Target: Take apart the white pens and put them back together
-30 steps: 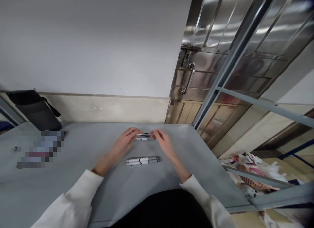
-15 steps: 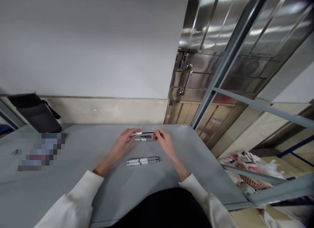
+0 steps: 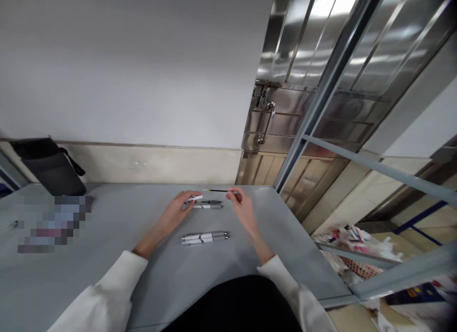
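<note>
My left hand (image 3: 177, 209) is closed on a white pen barrel (image 3: 196, 197), whose end sticks out past the fingertips toward the right. Between the fingers of my right hand (image 3: 242, 204) is a thin dark pen refill (image 3: 216, 190); its pale, yellowish end points left, apart from the barrel. Just below and between the hands, a dark pen part (image 3: 213, 202) and a white and grey pen piece (image 3: 207, 207) lie on the grey table (image 3: 160, 275). Nearer to me, white and silver pens (image 3: 204, 238) rest side by side.
A black case (image 3: 53, 168) with a strap leans by the wall at the left, with a blurred-out item (image 3: 59, 222) in front. A metal frame post (image 3: 303, 132) rises at the table's right edge. Beyond it, a basket (image 3: 360, 268) holds plastic bags.
The refill has come out of the barrel, and my right hand has drawn it to the right. My left hand still holds the barrel. The view has shifted slightly.
</note>
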### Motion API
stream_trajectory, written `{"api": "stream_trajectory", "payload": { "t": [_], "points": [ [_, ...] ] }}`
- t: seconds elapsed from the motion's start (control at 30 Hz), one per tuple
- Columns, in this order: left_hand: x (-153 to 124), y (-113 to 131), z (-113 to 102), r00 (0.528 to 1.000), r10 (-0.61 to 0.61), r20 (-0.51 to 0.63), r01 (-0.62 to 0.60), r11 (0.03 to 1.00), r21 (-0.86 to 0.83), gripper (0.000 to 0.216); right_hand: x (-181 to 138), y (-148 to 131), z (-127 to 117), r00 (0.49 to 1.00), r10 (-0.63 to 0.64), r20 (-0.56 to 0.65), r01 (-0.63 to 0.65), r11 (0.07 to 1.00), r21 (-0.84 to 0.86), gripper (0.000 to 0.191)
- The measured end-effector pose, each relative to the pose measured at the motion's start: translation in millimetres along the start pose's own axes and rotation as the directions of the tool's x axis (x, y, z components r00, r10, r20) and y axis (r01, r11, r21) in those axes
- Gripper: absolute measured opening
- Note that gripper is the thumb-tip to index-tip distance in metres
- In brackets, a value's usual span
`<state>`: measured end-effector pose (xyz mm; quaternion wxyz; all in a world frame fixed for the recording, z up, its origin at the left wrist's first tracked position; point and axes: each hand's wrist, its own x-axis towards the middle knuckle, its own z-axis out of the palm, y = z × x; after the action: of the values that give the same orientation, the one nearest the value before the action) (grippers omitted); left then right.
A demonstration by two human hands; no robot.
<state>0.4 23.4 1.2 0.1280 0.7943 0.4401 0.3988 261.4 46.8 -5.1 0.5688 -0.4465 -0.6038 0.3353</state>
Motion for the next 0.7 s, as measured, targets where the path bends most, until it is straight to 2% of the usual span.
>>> {"api": "stream_trajectory", "payload": {
  "t": [0.43,0.7],
  "points": [
    [0.5,1.9,-1.8,1.000,-0.022,0.020,0.023,0.999,-0.023,0.030,-2.1,-3.6,2.0,0.999,-0.035,0.009,0.036,0.997,-0.066,0.035],
    [0.6,2.1,-3.0,0.999,-0.020,0.040,0.021,0.999,-0.026,0.031,-3.2,-6.5,1.6,0.998,-0.031,0.056,0.036,0.995,-0.089,0.039]
  ]
}}
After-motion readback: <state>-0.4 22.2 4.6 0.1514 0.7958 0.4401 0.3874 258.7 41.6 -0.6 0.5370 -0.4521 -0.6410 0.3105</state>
